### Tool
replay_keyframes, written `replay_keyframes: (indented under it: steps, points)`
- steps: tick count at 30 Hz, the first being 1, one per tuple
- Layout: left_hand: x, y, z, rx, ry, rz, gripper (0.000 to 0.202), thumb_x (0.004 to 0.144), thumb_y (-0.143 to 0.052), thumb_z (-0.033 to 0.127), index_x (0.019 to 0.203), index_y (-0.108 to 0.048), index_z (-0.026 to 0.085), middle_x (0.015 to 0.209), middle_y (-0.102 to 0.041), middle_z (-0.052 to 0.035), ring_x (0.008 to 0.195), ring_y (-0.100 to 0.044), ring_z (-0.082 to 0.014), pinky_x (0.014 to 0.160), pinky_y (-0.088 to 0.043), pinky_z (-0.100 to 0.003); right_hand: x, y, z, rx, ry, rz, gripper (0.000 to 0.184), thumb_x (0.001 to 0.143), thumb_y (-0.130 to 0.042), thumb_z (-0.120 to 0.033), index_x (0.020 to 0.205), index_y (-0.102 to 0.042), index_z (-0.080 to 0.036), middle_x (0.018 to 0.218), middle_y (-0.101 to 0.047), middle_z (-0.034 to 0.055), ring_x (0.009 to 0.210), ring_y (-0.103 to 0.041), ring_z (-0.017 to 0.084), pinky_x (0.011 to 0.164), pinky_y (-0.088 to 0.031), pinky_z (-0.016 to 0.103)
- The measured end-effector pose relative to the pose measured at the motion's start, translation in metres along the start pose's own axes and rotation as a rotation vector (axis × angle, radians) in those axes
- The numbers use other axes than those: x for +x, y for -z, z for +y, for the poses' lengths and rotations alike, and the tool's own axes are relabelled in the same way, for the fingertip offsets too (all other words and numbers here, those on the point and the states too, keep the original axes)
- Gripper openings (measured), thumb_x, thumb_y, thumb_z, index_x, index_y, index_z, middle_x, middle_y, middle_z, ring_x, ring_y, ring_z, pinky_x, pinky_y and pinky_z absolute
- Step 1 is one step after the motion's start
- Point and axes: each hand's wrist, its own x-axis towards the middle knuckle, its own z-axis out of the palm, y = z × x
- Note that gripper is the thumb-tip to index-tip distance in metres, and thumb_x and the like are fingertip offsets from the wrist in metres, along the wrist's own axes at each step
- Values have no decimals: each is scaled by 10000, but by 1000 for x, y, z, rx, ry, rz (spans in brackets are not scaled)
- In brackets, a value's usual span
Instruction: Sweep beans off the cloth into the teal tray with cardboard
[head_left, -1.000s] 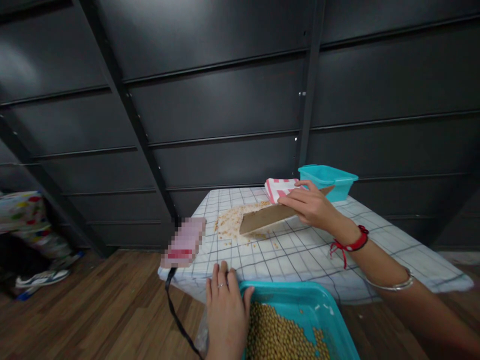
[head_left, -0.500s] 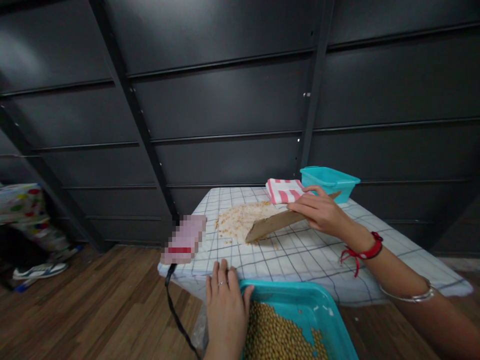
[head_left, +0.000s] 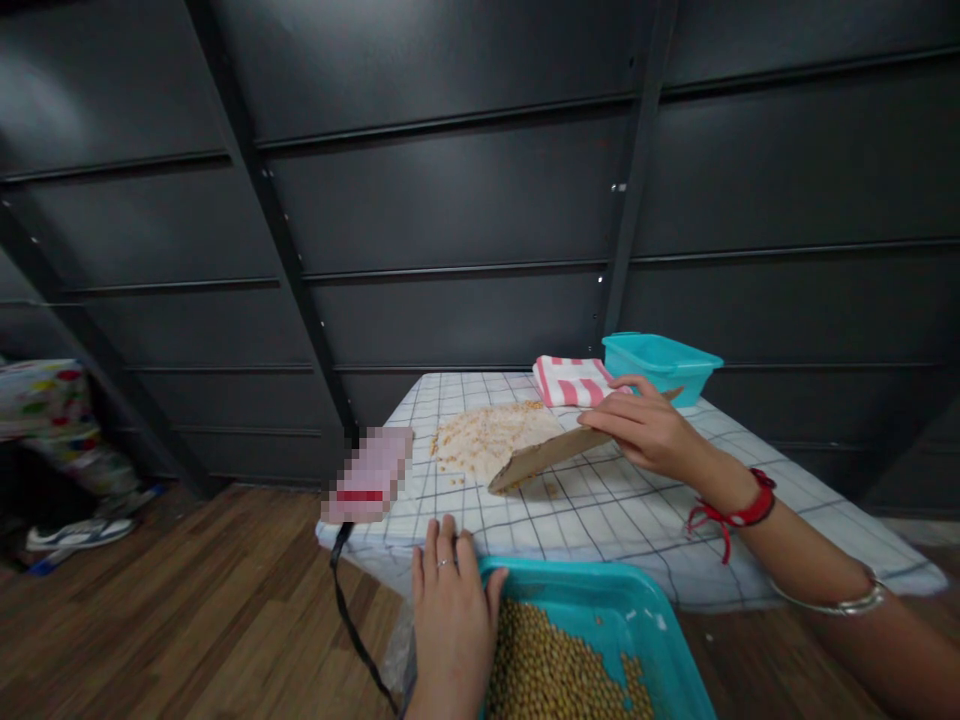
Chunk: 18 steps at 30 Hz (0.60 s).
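Observation:
My right hand (head_left: 651,430) grips a brown cardboard strip (head_left: 544,457), held on edge against a pile of pale crumbs (head_left: 484,440) on the checked tablecloth (head_left: 600,510). My left hand (head_left: 452,620) rests on the left rim of a teal tray (head_left: 652,625) filled with yellow-brown beans (head_left: 559,675); its fingers curl over the tray's corner. A red cord is tied round my right wrist, with a silver bangle further up the arm.
Behind my right hand lie a folded red-and-white striped cloth (head_left: 574,380) and a small teal tub (head_left: 660,362). A blurred pink object (head_left: 369,475) with a black strap hangs at the table's left edge. Dark metal panels stand behind; wooden floor lies to the left.
My right hand has shifted the cardboard strip slightly right and lower against the crumb pile, which now shows more fully. My left hand has stayed on the tray.

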Motion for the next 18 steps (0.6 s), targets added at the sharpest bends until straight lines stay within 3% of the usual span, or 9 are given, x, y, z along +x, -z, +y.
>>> replay_keyframes:
  steps: [12, 18]
  points:
    - [-1, -2, 0, -17, 20, -20, 399, 822, -356, 421, 997, -523, 104, 1085, -573, -168, 1090, -472, -310, 825, -440, -475, 2, -6, -5, 14, -39, -16, 365, 743, -361, -7, 999, -506, -222, 778, -630, 2, 724, -562, 133, 813, -363, 367]
    - [-2, -2, 0, -50, 26, -23, 390, 817, -372, 405, 990, -531, 95, 1088, -569, -186, 1090, -465, -324, 819, -435, -499, -4, 6, -8, 36, -20, -31, 364, 752, -359, -2, 1014, -487, -220, 747, -620, -3, 684, -559, 123, 811, -378, 379]
